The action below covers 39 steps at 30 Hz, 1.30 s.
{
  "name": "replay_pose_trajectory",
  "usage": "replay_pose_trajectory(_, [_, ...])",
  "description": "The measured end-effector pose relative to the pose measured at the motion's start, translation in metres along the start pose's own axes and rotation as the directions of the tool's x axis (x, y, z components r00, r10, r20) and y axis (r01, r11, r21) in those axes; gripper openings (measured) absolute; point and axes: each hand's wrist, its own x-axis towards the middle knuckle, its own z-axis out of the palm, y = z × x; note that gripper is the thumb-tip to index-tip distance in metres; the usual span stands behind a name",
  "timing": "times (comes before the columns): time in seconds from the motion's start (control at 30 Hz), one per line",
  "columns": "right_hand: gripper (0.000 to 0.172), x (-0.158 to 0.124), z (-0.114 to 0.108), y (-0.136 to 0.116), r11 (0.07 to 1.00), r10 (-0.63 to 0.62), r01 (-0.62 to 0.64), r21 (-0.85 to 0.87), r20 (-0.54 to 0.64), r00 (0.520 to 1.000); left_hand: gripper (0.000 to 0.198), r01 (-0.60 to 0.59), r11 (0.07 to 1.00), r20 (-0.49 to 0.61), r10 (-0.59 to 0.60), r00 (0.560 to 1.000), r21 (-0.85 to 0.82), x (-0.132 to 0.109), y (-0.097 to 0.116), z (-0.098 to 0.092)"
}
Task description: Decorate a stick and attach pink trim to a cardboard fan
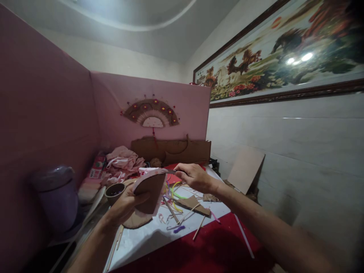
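My left hand (pixel 127 201) is closed on a half-round cardboard piece (pixel 150 191), thumb lying across its brown face. Pale pink covering shows along the curved rim and the straight side of that piece. At its upper right corner, my right hand (pixel 193 176) grips a dark-handled tool with a grey blade (pixel 170 171). The blade meets or nearly meets the rim; whether it is a knife or scissors I cannot tell. Below my left hand another rounded cardboard piece (pixel 138 220) lies on the white tabletop (pixel 159 237).
Cardboard scraps (pixel 193 204), thin sticks and colourful pipe cleaners (pixel 178 195) litter the table beside red cloth (pixel 210 246). A dark-filled cup (pixel 115 189) and crumpled pink fabric (pixel 122 159) stand left. A decorated fan (pixel 153 112) hangs on the pink partition behind.
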Motion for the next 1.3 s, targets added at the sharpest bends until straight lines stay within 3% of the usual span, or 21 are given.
replay_pose_trajectory(0.23, [0.022, -0.0033, -0.0026, 0.0045, 0.999, 0.038, -0.038, 0.021, -0.007, 0.999, 0.045, -0.006, 1.0, 0.024, 0.007, 1.0, -0.014, -0.0004, 0.0, -0.0014])
replay_pose_trajectory(0.67, [0.02, -0.0032, 0.0018, 0.0005, 0.997, 0.047, -0.047, 0.059, 0.004, 0.999, 0.035, -0.03, 1.0, 0.05, 0.03, 0.998, 0.006, 0.0002, 0.0004, 0.0018])
replay_pose_trajectory(1.3, [0.017, -0.0048, 0.002, 0.0016, 0.996, 0.068, -0.066, 0.055, -0.033, 0.997, 0.034, -0.009, 1.0, 0.026, 0.009, 1.0, 0.024, -0.0009, 0.0002, 0.0041])
